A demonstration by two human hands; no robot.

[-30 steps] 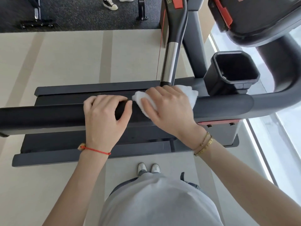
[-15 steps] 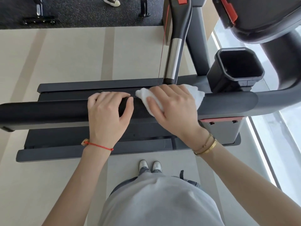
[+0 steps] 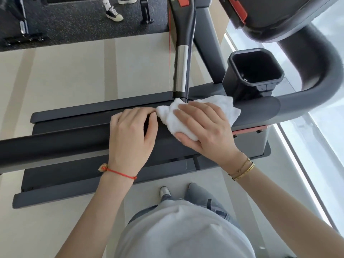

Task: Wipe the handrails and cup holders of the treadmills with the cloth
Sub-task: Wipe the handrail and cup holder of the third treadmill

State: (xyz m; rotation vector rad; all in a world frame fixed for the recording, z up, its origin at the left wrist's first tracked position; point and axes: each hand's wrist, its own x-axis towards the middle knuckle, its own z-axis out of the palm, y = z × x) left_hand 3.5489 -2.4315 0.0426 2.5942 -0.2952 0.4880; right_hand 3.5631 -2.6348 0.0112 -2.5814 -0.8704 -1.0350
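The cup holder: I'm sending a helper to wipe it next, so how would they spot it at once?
Follow the long dark handrail that crosses the view to where it bends up at the right. Just beyond the right hand pressing the white cloth, the cup holder sits beside the rail. It is the only open-topped black pocket with cut corners there, unlike the closed bars around it.

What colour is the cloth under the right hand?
White, plain with no pattern. The cloth shows clearly in the head view, under the right hand on the handrail.
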